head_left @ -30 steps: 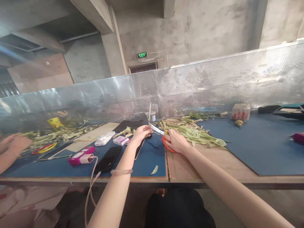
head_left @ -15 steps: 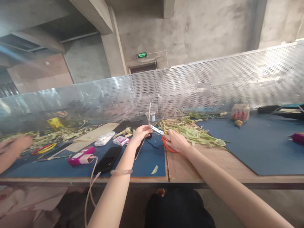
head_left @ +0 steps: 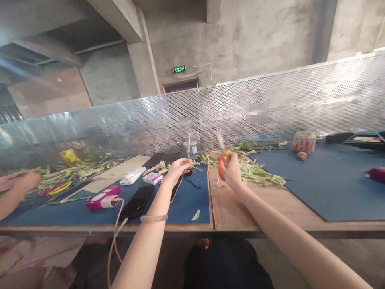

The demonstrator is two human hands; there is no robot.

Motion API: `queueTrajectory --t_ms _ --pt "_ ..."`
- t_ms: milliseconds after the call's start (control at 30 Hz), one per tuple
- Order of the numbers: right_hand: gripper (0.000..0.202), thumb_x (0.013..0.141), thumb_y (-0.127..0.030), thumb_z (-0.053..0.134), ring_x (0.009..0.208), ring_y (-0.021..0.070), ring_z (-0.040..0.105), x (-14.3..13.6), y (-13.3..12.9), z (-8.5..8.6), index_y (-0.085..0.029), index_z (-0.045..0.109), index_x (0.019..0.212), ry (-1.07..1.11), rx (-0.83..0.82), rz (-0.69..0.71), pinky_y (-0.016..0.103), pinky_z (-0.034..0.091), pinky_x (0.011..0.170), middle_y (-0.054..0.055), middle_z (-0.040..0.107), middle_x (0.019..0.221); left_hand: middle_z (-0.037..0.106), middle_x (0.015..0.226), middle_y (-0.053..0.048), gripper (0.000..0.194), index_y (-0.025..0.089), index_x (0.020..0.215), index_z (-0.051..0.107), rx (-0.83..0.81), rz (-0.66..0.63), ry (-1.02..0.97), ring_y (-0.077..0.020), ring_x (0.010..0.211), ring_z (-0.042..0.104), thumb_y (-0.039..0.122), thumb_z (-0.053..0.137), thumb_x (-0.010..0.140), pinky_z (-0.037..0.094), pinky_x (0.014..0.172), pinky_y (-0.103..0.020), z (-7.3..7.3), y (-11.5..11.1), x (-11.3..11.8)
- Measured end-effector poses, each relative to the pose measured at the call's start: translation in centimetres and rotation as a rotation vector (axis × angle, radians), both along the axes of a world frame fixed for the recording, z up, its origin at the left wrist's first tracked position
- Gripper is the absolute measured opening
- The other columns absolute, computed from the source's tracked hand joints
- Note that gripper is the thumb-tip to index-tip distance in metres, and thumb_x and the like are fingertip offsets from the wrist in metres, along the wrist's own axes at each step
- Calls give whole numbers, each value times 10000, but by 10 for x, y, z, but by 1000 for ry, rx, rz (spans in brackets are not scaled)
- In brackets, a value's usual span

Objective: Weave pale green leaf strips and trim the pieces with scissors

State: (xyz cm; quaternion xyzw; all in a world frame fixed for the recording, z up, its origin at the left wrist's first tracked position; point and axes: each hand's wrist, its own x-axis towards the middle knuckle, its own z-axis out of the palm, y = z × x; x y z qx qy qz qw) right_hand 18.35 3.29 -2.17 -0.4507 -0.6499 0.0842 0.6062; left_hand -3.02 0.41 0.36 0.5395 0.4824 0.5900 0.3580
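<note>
My right hand (head_left: pixel 233 170) is closed round the red and yellow handles of a pair of scissors (head_left: pixel 223 160), whose blurred blades point up and away. Beyond and to the right of it lies a pile of pale green husk strips (head_left: pixel 255 172). To the left, my left hand (head_left: pixel 179 168) has its fingers pinched together above the blue mat (head_left: pixel 186 208); what is between them is too small to name. Beneath that hand a phone (head_left: pixel 177 190) is partly hidden. A loose pale leaf piece (head_left: pixel 195 215) lies near the front edge.
Left of my arm are a black phone (head_left: pixel 138 202), a magenta item (head_left: pixel 102 198) with a cable, a small box (head_left: pixel 152 178) and a white device (head_left: pixel 132 176). Another person's hands (head_left: pixel 25 184) are far left. A jar (head_left: pixel 304 141) stands right; a perforated metal screen (head_left: pixel 270 104) runs behind.
My right hand has moved up and to the right with the scissors, away from my left hand, and the blades have swung upward. My left hand has stayed in place.
</note>
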Motion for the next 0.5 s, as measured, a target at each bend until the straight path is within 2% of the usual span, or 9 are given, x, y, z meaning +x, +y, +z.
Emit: queueTrajectory --t_ms 67,133,200,267,333,400,500 --pt "367 855 -464 261 855 185 509 6 1 6 -167 288 1068 274 131 -125 294 381 682 118 493 988 662 901 -113 313 127 852 587 -1 25 -11 -138 740 615 265 709 599 464 603 -223 0 0 0" --pt "394 857 -460 251 862 182 512 12 2 8 -153 280 1102 290 115 -176 294 384 695 132 497 1006 661 898 -111 303 127 852 588 8 41 -30 -132 727 613 257 702 604 464 596 -219 1 0 0" --pt "430 824 -494 317 775 185 539 13 4 5 -151 359 1081 -5 -94 -115 283 385 640 109 551 911 659 897 -107 284 126 846 589 25 83 -69 -122 706 609 246 691 610 465 588 -216 1 0 -2" --pt "413 767 -507 424 698 192 556 11 8 0 -153 490 971 -376 -344 -24 270 373 586 89 587 782 659 884 -101 256 126 825 586 36 173 -127 -110 673 603 231 681 612 462 567 -209 2 0 -4" --pt "335 700 -470 534 658 200 564 9 13 -3 -153 580 795 -536 -451 44 262 368 572 78 593 663 659 866 -94 232 127 798 582 36 260 -182 -103 648 598 217 675 606 457 547 -201 2 -1 -6" --pt "312 702 -451 536 705 213 570 9 17 -1 -150 614 727 -570 -431 44 271 378 619 85 606 660 662 852 -94 220 127 778 583 29 287 -202 -106 650 600 210 674 596 454 541 -199 2 -2 -7" --pt "367 773 -423 455 944 267 511 14 16 11 -117 644 844 -672 -253 -117 326 360 775 145 612 903 665 845 -101 224 127 774 592 5 243 -166 -121 676 606 221 677 589 454 546 -203 1 -2 -6"
